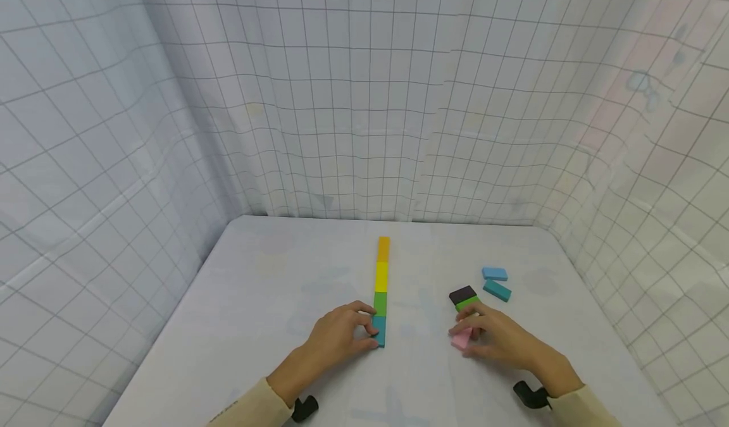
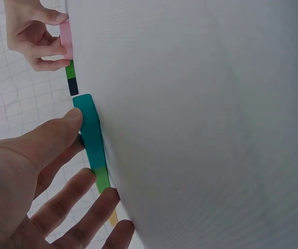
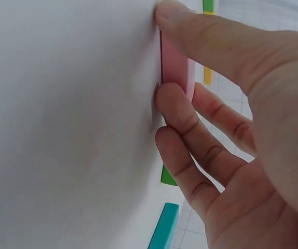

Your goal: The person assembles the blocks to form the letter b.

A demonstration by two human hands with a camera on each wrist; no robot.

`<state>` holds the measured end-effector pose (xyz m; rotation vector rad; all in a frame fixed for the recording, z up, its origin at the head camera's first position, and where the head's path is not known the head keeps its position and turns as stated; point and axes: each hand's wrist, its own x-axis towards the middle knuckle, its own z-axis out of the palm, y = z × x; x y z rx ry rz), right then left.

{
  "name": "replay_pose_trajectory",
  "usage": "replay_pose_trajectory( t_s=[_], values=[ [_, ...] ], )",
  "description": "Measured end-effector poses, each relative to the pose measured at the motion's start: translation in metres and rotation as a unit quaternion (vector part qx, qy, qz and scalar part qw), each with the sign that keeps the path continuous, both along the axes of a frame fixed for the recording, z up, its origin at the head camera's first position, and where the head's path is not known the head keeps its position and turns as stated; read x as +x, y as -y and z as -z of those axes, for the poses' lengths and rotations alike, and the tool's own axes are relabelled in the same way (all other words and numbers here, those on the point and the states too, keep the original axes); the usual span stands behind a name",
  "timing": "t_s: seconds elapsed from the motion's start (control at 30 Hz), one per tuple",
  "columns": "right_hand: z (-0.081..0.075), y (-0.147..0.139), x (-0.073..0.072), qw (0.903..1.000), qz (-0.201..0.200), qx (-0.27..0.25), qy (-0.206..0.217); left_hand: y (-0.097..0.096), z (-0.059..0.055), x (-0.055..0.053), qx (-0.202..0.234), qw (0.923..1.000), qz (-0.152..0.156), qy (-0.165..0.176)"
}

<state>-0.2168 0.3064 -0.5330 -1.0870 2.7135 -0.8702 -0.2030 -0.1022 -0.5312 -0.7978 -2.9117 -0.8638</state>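
Note:
A straight row of flat blocks runs away from me on the table: a teal block (image 1: 380,331) nearest, then a green block (image 1: 380,303), a yellow block (image 1: 381,277) and an orange block (image 1: 384,248). My left hand (image 1: 340,333) lies along the row's left side, loosely spread, its thumb and fingertips touching the teal block. To the right, my right hand (image 1: 494,335) pinches a pink block (image 3: 175,62) between thumb and fingers, low at the table. Just beyond it are a bright green block (image 1: 467,302) and a black block (image 1: 462,294), side by side.
A light blue block (image 1: 494,274) and another teal block (image 1: 497,290) lie farther back on the right. The white table (image 1: 273,288) is enclosed by grid-patterned cloth (image 1: 353,98) at the back and both sides.

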Motion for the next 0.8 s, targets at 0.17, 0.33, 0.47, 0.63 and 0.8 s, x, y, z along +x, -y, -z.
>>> replay_pose_trajectory(
  t_s=[0.17, 0.33, 0.47, 0.63, 0.8],
  values=[
    [0.004, 0.004, -0.003, 1.0000, 0.001, 0.002, 0.008, -0.001, 0.000, 0.000, 0.003, 1.0000, 0.002, 0.001],
    [0.005, 0.008, -0.005, 0.9999, 0.008, 0.014, -0.004, -0.001, 0.001, -0.001, -0.003, 1.0000, 0.000, 0.002],
    [0.006, 0.010, -0.006, 0.9993, 0.015, 0.030, -0.014, -0.001, 0.001, 0.000, -0.005, 1.0000, -0.004, 0.006],
    [0.006, 0.013, -0.007, 0.9992, 0.010, 0.032, -0.019, -0.002, 0.000, 0.000, -0.002, 0.9999, -0.008, 0.013],
    [0.001, 0.015, -0.009, 0.9997, 0.000, 0.024, -0.009, -0.003, -0.003, 0.002, 0.004, 0.9999, -0.009, 0.014]
  ],
)
